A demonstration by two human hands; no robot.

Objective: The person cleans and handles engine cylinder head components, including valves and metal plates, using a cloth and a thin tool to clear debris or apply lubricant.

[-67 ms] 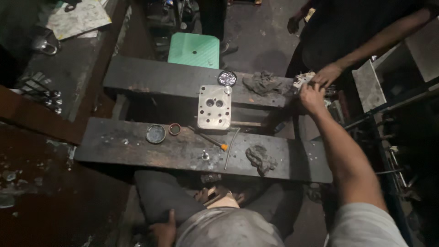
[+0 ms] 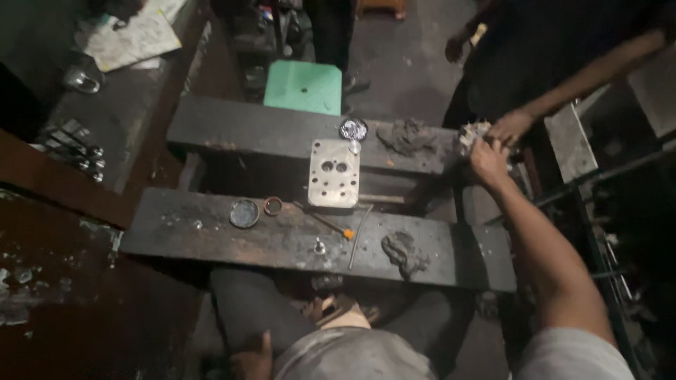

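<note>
Almost nothing changes: the right hand (image 2: 487, 156) stays stretched out, gripping a pale rag (image 2: 470, 134) with another person's hand (image 2: 510, 127). The left hand (image 2: 255, 359) rests loosely on the knee.

Crumpled pale rag (image 2: 470, 134): bunched, soiled, at the far right end of the rear dark beam (image 2: 246, 130), gripped between two hands.

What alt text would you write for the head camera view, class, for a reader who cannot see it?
The person's right hand reaches out to a crumpled pale rag that another person's hand also grips, at the end of two dark metal beams. A pale metal plate with holes bridges the beams, near a round lid and grey rags. The left hand rests low on the lap.
</note>
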